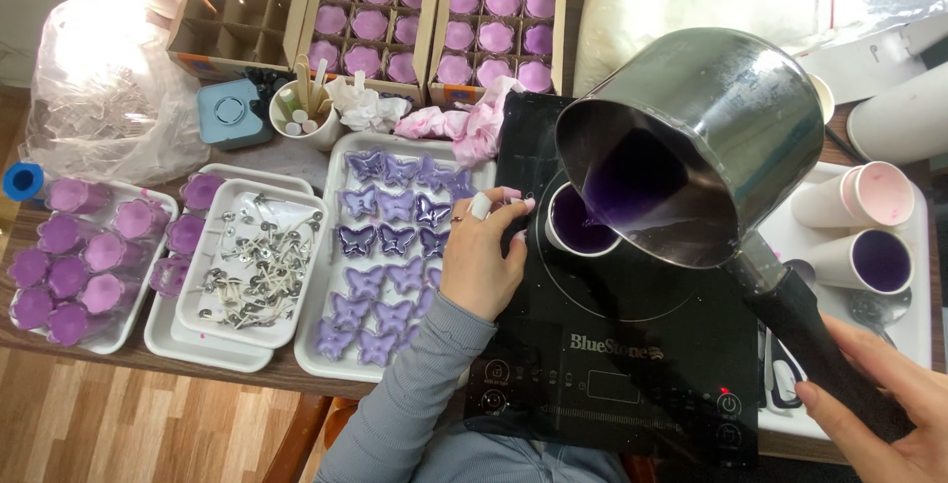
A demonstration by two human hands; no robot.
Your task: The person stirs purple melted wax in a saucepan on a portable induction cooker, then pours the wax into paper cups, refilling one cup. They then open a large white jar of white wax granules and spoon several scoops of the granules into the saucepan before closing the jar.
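At the far left of the frame a tray (pixel 126 330) of purple cups sits on the counter (pixel 118 360), with a bag (pixel 99 98) of clear moulds above it; next to it a second tray (pixel 193 330) carries loose metal wicks (pixel 259 266), and a third tray (pixel 346 157) is filled with purple butterfly shapes (pixel 390 238). Boxes (pixel 434 9) of filled lilac cups line the top edge. Just left of centre the left hand (pixel 484 261) rests on the black cooktop (pixel 632 345), fingers (pixel 515 208) curled around a small cup (pixel 580 224) to steady it, so that grip is closed on the cup. Right of it a steel pot (pixel 726 113) is tipped steeply over the cup, dark purple wax (pixel 632 182) at its lip; the right hand (pixel 889 404) at the lower right is wrapped round the pot's black handle (pixel 825 345). The work in hand looks like pouring wax into the cup; the next move would call for a slow, even tilt and a halt before the brim. Whether wax is actually flowing is hard to make out, the right hand is cut off by the frame edge, and the cup's level is partly hidden by the pot. More cups (pixel 869 231) lie at the right.
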